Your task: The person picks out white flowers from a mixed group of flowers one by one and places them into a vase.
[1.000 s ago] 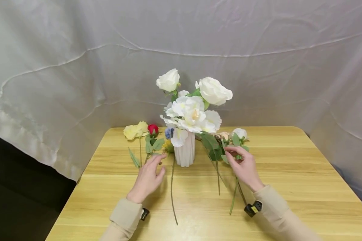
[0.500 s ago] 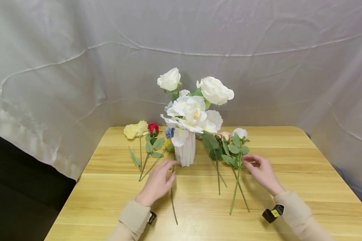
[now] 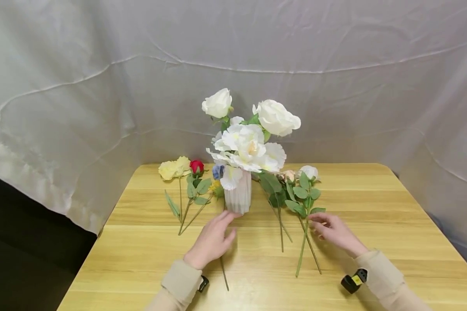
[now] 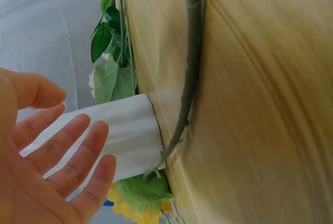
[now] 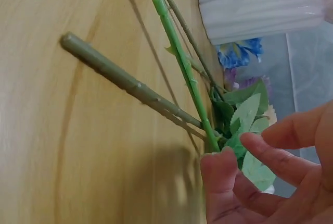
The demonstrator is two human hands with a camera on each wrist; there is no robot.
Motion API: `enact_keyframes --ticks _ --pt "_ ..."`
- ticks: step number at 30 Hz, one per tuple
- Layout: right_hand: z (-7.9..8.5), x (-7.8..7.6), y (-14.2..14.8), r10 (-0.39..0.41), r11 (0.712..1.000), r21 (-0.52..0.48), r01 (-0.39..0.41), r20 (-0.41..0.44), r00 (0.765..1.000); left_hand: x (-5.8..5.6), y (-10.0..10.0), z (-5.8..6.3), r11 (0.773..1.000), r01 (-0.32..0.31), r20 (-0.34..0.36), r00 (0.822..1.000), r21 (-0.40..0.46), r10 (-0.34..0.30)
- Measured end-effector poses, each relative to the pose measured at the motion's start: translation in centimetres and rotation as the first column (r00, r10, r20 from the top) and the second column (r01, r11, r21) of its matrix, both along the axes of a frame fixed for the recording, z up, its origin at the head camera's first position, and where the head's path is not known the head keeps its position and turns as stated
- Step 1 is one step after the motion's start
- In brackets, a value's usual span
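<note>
My left hand point(image 3: 212, 239) reaches toward the foot of the white ribbed vase point(image 3: 238, 194), fingers loosely spread and palm free, as the left wrist view shows. Beneath it runs the long stem of the yellow sunflower point(image 4: 138, 203). My right hand point(image 3: 336, 233) is beside the white rose point(image 3: 308, 172), its fingertips close to the green stem point(image 5: 182, 60). Its fingers are bent but apart, with a gap between them; whether a fingertip touches the stem is hard to tell. Large white flowers point(image 3: 249, 147) stand in the vase.
To the left on the wooden table point(image 3: 373, 207) lie a yellow flower point(image 3: 175, 167) and a red rose point(image 3: 196, 167). A peach flower point(image 3: 288, 176) and a blue flower point(image 3: 218, 171) lie near the vase. Behind hangs a grey curtain point(image 3: 334, 99).
My right hand has come away from the leaves, moving right and nearer to me; the white rose's leaves now lie spread. My left hand has moved right, toward the vase's base.
</note>
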State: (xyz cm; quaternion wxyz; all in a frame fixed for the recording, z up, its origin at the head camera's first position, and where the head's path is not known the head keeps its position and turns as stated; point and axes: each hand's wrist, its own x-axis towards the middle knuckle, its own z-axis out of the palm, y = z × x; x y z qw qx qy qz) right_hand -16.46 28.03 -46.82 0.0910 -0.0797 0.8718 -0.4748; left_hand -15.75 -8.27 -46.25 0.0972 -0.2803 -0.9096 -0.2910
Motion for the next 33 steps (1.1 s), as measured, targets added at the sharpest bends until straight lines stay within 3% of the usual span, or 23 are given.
enact_keyframes --ticks 14,22,26,30,33 --pt "-0.77 -0.73 -0.06 0.009 0.998 -0.070 0.003 0.167 0.986 0.11 0.25 -0.34 1.000 0.005 -0.007 1.000 -0.010 -0.005" --pt "-0.76 -0.93 0.02 0.033 0.997 -0.077 -0.020 0.167 0.985 0.08 0.13 -0.44 1.000 0.006 0.010 1.000 0.002 -0.006" --pt "-0.76 -0.77 0.10 -0.004 0.988 -0.147 0.034 0.198 0.980 -0.02 -0.07 -0.49 1.000 0.017 0.028 0.999 0.021 -0.017" --pt "-0.52 -0.53 0.21 -0.056 0.944 -0.299 0.140 0.271 0.961 -0.19 -0.36 -0.47 0.999 0.013 0.045 0.999 0.045 -0.015" --pt "-0.45 -0.33 0.39 -0.052 0.855 -0.466 0.228 0.359 0.932 -0.33 -0.57 -0.35 0.999 0.001 0.046 0.999 0.051 -0.003"
